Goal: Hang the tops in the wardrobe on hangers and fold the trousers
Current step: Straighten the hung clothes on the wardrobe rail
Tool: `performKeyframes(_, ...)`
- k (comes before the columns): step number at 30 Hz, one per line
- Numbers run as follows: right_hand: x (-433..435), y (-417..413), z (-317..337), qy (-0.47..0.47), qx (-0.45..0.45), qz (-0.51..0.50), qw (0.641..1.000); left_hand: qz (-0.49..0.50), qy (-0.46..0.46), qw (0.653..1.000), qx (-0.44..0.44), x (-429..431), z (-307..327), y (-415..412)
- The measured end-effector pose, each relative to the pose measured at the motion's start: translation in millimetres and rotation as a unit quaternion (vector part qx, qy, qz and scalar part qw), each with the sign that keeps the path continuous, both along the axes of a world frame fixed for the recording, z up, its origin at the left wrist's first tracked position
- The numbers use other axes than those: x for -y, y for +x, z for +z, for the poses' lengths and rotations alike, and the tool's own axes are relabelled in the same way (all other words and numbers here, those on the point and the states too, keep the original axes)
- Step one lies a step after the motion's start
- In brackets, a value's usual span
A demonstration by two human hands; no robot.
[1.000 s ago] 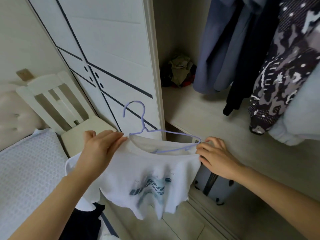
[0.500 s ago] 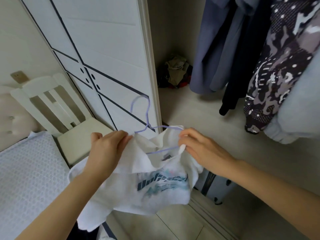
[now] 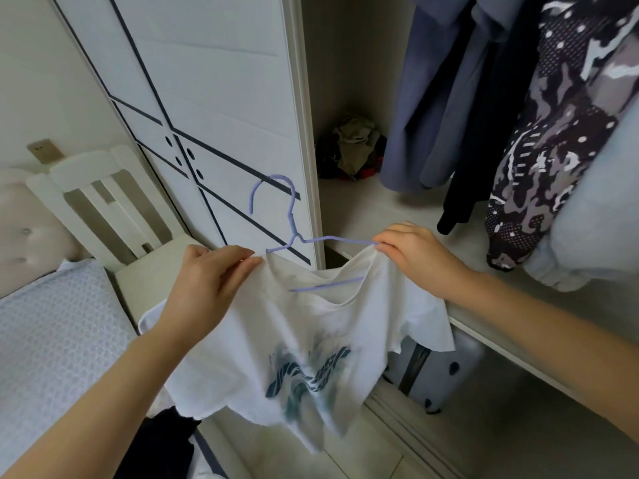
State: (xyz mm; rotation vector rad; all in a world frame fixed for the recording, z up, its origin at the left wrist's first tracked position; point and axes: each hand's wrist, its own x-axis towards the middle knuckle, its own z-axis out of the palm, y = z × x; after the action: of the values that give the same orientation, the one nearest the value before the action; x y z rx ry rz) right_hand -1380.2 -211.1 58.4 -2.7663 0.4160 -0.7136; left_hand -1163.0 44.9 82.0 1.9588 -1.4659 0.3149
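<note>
Hands spread wide again: left hand (image 3: 207,281) and right hand (image 3: 418,257) each pinch a shoulder, tee (image 3: 294,340) stretched along the hanger (image 3: 293,216). Looks ready to hang.

This is a bedroom in a home. An open wardrobe (image 3: 345,63) with a white door (image 3: 214,98) holds hanging garments, a blue one (image 3: 432,98) and a dark patterned one (image 3: 553,150), above a shelf (image 3: 397,219) with a heap of clothes (image 3: 356,146). Beside it stand a white wooden chair (image 3: 96,202) and a bed with a quilted cover (image 3: 52,340) and tufted headboard (image 3: 20,229).
</note>
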Motion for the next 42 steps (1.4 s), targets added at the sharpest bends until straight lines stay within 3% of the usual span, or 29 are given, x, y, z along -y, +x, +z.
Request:
performKeyframes(3, -10, 0, 3, -0.053, -0.012, 0.008, 0.998, -0.01, 0.0, 1.0, 0.025, 3, 4, 2)
performKeyframes(5, -17, -1, 5, -0.021, -0.016, 0.011, 1.0, -0.007, -0.002, 0.999, 0.034, 2, 4, 3)
performKeyframes(9, -32, -5, 14, 0.224, -0.015, 0.041, 0.974, -0.005, -0.019, 0.999, 0.044, -1, 4, -2)
performKeyframes(15, -41, -11, 44, 0.405, -0.073, 0.145, 0.9, -0.048, -0.03, 0.994, 0.095, -10, 7, 0)
performKeyframes(23, -27, -12, 79, 0.289, -0.107, 0.16, 0.938, -0.068, -0.047, 0.994, 0.067, -13, 18, -7)
performKeyframes(27, -36, -14, 78, 0.29, -0.115, 0.147, 0.939, -0.067, -0.041, 0.994, 0.078, -9, 23, -13)
performKeyframes(33, -66, 0, 72, 0.303, -0.049, 0.139, 0.941, -0.104, 0.002, 0.989, 0.109, 4, 19, -21)
performKeyframes(38, -42, -11, 72, 0.309, -0.018, 0.119, 0.943, -0.043, -0.003, 0.994, 0.103, -13, 6, 5)
performKeyframes(40, -30, -15, 62, 0.263, -0.01, 0.08, 0.961, -0.003, -0.02, 0.999, 0.034, -20, 0, 9)
performKeyframes(42, -22, -17, 48, 0.133, 0.011, 0.021, 0.991, 0.028, -0.038, 0.999, -0.018, -24, -2, 11)
